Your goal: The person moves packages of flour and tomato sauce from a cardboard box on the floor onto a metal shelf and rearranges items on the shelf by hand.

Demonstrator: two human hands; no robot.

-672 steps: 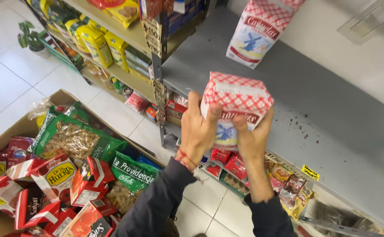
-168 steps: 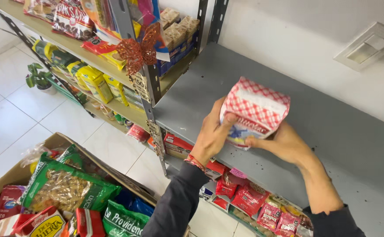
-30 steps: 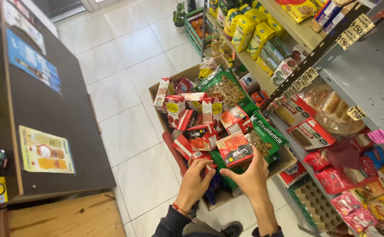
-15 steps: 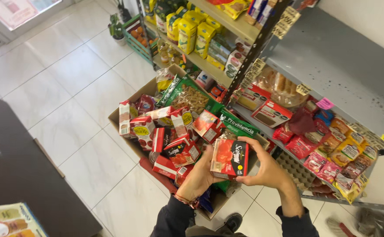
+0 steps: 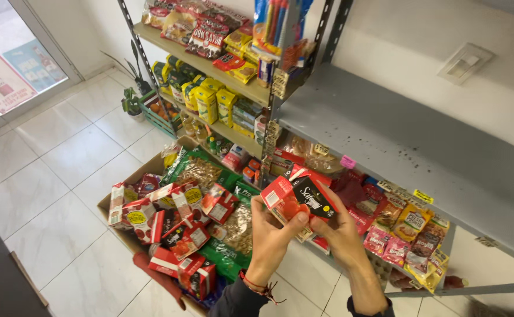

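Both hands are gripping one red carton: my left hand is cupping its lower end, my right hand is pinching its dark side. Its long axis is tilting up toward the grey shelf. Below, a cardboard box of similar cartons is sitting on the tiled floor.

Both forearms rise from the bottom of the frame, wrists close together. The left hand curls its fingers upward, a red cord bracelet at the wrist. The right hand faces it, thumb forward, fingers bent; both are closed in a grip.
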